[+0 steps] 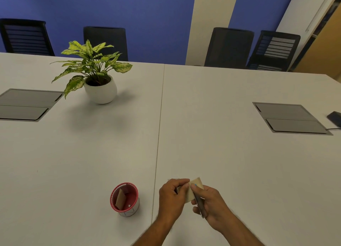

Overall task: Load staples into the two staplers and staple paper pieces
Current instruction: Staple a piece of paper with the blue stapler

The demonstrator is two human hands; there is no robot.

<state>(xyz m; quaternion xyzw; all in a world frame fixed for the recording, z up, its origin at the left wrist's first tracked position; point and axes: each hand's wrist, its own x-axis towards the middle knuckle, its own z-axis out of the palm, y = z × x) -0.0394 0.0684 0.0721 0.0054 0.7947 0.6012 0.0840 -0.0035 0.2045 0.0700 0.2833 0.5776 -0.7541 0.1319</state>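
Note:
My left hand [171, 197] pinches the left side of a small beige paper piece [195, 187] held just above the white table [92, 153] near its front edge. Curled round a slim grey stapler [200, 204], my right hand [210, 203] holds it with the stapler's tip, which shows a small blue spot, against the paper. A red-rimmed round cup [125, 199] stands to the left of my hands with a brown paper piece [120, 199] leaning inside it. No second stapler shows.
A potted plant [100, 87] in a white pot stands at the back left. Two grey cable hatches [289, 118] [25, 105] are set into the table. A dark phone [335, 117] with a cable lies at the right edge. Black chairs [228, 46] line the far side.

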